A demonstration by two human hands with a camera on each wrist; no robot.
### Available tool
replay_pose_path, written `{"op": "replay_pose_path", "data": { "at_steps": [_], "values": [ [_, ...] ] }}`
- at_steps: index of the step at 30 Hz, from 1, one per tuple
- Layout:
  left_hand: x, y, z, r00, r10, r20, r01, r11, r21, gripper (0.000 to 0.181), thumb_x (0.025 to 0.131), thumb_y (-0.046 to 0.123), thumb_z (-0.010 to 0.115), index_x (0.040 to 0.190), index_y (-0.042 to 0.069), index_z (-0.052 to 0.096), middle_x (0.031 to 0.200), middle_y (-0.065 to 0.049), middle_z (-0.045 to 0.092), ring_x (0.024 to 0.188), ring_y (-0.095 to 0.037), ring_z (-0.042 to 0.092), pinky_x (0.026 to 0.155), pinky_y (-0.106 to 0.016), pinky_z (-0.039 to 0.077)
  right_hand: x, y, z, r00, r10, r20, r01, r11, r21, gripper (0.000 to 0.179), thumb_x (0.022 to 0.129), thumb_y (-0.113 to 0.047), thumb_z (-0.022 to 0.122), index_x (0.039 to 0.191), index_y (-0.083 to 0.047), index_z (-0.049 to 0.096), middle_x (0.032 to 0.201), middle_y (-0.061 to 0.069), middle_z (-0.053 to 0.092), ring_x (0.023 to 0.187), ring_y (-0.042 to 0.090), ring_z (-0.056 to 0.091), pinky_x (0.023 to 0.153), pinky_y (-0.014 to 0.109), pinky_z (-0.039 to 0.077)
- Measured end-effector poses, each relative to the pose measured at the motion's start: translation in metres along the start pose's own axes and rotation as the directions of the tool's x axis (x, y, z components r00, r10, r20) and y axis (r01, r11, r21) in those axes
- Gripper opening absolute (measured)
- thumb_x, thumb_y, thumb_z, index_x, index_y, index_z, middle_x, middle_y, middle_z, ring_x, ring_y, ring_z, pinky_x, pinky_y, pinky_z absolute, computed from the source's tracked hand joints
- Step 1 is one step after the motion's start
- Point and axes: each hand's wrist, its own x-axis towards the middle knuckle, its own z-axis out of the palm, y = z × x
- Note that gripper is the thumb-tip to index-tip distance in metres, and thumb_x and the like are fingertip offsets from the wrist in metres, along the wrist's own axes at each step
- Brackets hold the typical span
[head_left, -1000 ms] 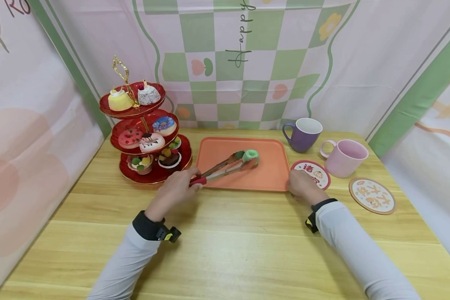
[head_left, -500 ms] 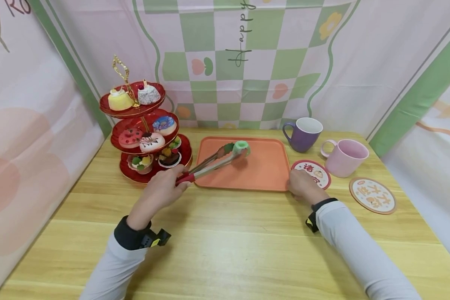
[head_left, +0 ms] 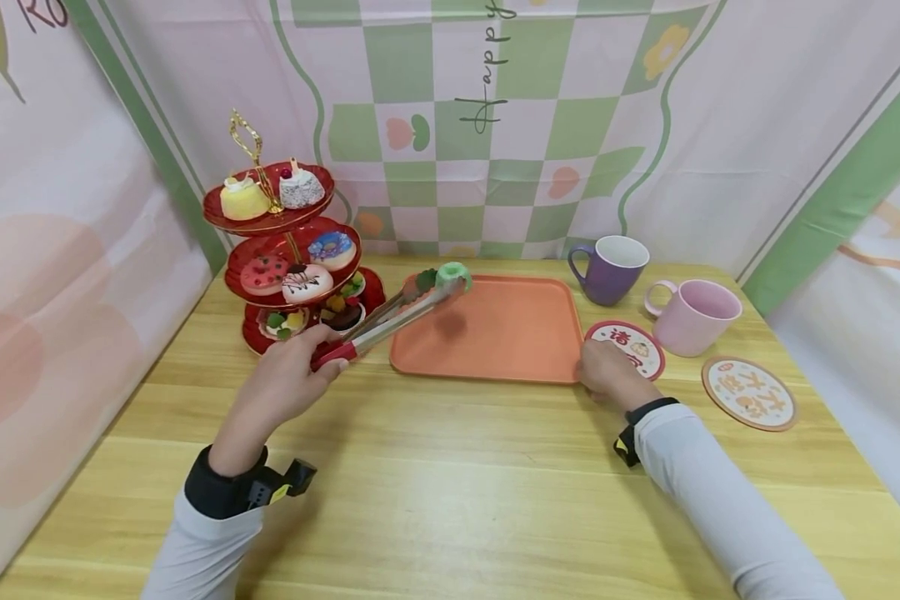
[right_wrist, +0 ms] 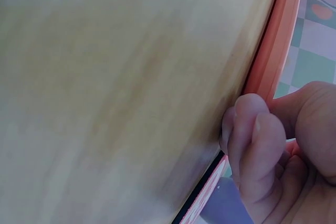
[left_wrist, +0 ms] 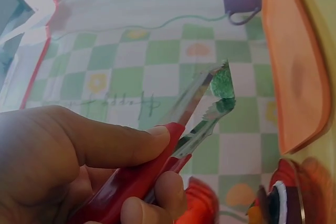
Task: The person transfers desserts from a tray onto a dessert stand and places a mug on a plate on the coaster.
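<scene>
In the head view my left hand (head_left: 285,379) grips red-handled metal tongs (head_left: 390,327). Their tips hold a small green ring-shaped donut (head_left: 452,273) above the far-left corner of an orange tray (head_left: 513,333), where a shadow falls on the tray. From the left wrist, thumb and fingers are seen wrapped round the red handles, with the green donut (left_wrist: 222,83) between the tips. My right hand (head_left: 610,372) pinches the tray's near-right corner; the right wrist view shows curled fingers at the tray's rim (right_wrist: 270,51).
Left of the tray stands a three-tier red stand (head_left: 270,225) bearing cakes, donuts and cupcakes. A purple mug (head_left: 609,271), a pink mug (head_left: 696,318), a red-edged coaster (head_left: 645,350) and an orange-edged coaster (head_left: 750,393) lie to the right. A patterned cloth hangs behind.
My left hand has drawn back leftward, lifting the tongs and green donut from the tray's middle toward its far-left corner. The right hand stays at the tray corner.
</scene>
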Motion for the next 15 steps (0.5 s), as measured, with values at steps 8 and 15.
{"op": "replay_pose_path", "data": {
  "at_steps": [8,15],
  "values": [
    [-0.012,-0.003,-0.016,1.000,-0.007,-0.030,0.007,1.000,-0.002,0.037,0.089,0.022,0.064,0.119,0.002,0.055,0.104,-0.018,0.060,0.077,-0.029,0.052,0.061,-0.038,0.043,0.000,-0.001,0.000,1.000,0.018,0.003,-0.018,1.000,-0.001,0.013,0.088,0.000,0.044,0.078,0.002,0.052,0.067,0.013,0.053,0.044,0.016,0.054,0.041,0.025,0.043],
    [-0.022,-0.005,-0.025,0.999,-0.003,-0.046,0.003,1.000,0.006,0.036,0.089,0.020,0.064,0.118,0.001,0.055,0.107,-0.018,0.059,0.081,-0.030,0.053,0.066,-0.043,0.046,-0.001,-0.001,-0.001,1.000,-0.003,-0.021,0.002,1.000,-0.021,0.015,0.087,0.001,0.043,0.075,0.002,0.052,0.067,0.013,0.053,0.043,0.015,0.054,0.040,0.025,0.043]
  ]
}}
